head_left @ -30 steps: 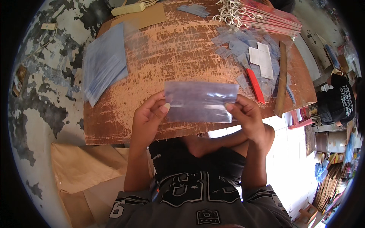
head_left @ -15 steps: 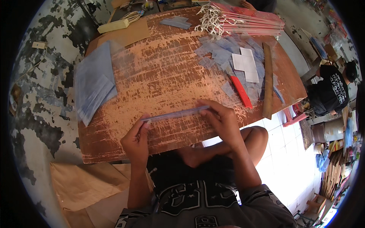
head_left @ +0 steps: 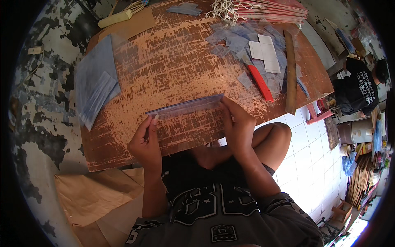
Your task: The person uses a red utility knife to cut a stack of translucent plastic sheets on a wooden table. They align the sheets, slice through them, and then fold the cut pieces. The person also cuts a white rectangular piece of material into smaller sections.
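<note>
A clear plastic sheet [head_left: 185, 108] with a dark bluish upper edge stretches between my two hands above the near part of the worn wooden table [head_left: 164, 66]. My left hand [head_left: 146, 140] pinches its left end between thumb and fingers. At the other end, my right hand [head_left: 239, 125] grips the right corner, slightly higher than the left one. To the left lies a stack of bluish clear plastic sheets [head_left: 96, 61], with narrower pieces fanned on top. Whether the held sheet is folded I cannot tell.
Plastic scraps [head_left: 236, 43], a white cross-shaped paper [head_left: 263, 51], a red cutter [head_left: 260, 84] and a wooden strip [head_left: 290, 74] lie on the right. Red bags with white cords [head_left: 247, 12] are piled at the back. A person in black [head_left: 358, 90] is far right.
Both ends of the plastic sheet have risen away from me, the right end more. The sheet is now turned so that more of its face shows below the dark edge.
</note>
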Demonstrator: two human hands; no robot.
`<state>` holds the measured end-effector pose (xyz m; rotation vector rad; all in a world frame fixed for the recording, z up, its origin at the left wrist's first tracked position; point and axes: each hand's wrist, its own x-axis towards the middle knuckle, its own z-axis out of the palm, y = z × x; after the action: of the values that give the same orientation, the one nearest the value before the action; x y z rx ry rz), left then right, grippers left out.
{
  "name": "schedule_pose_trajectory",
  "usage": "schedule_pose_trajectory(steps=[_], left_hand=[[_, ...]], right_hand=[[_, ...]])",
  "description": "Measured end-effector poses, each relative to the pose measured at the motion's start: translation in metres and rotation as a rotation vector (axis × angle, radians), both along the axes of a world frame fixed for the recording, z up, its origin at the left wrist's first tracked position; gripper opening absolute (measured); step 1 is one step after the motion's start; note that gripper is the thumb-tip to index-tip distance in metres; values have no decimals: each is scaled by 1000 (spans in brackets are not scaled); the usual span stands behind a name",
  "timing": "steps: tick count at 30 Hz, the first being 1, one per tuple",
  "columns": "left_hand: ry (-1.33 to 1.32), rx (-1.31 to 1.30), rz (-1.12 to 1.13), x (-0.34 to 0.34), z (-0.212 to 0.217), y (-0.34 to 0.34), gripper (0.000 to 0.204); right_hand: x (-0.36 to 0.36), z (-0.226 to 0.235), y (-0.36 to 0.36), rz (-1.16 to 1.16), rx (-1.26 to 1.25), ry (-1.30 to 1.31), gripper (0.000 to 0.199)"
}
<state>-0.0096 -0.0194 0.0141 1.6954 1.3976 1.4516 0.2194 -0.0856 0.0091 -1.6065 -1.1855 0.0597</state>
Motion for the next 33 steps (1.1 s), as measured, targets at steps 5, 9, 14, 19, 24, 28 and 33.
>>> schedule_pose_trajectory(steps=[5, 9, 14, 19, 24, 28, 33], left_hand=[[32, 9, -12, -5, -2, 1, 20], [73, -20, -57, -10, 6, 6, 17], [113, -161, -115, -18, 28, 20, 13], [-91, -451, -290, -31, 40, 43, 16], [-68, -554, -343, -38, 25, 55, 18], [-6, -562, -303, -38, 17, 53, 20], [-32, -582, -335, -40, 15, 56, 19]], right_hand=[[0, 2, 0, -11, 15, -93, 30], [7, 1, 2, 15, -14, -23, 25], [21, 15, 12, 86, -114, 119, 18], [36, 29, 29, 303, -279, 382, 21], [40, 22, 42, 378, -413, 454, 19], [36, 13, 43, 345, -433, 464, 18], [31, 22, 38, 285, -423, 431, 15]])
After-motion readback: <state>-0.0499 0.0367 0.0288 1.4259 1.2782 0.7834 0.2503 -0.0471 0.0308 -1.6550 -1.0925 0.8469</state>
